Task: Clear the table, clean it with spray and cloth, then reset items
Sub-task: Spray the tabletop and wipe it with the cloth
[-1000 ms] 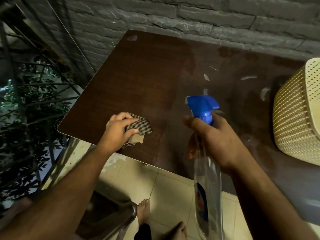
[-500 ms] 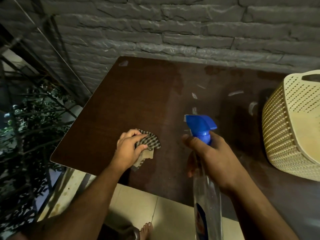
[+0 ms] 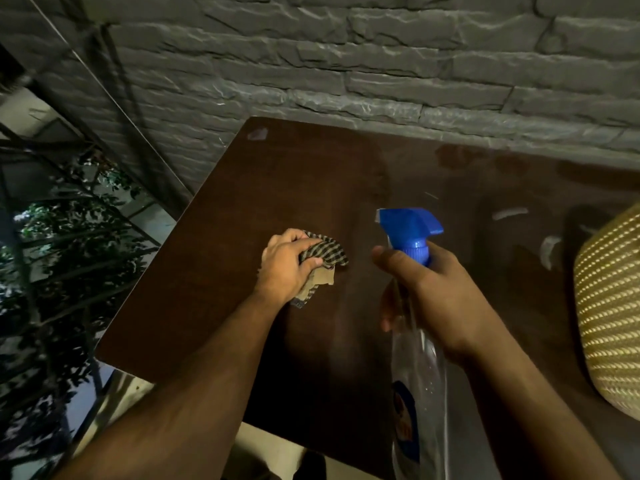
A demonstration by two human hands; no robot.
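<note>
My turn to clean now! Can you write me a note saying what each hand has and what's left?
Left hand grips the checked cloth on the table.
Right hand holds the spray bottle above the table, nozzle pointing left.
Basket sits at the table's right edge.
Done: the table looks mostly cleared.
Left: pale marks near the basket need wiping, then put items back.

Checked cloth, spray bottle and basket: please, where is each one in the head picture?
checked cloth (image 3: 327,252), head view, on its dark checked fold beside the fingers.
spray bottle (image 3: 408,225), head view, on its blue trigger head.
basket (image 3: 613,306), head view, on its woven cream wall.
</note>
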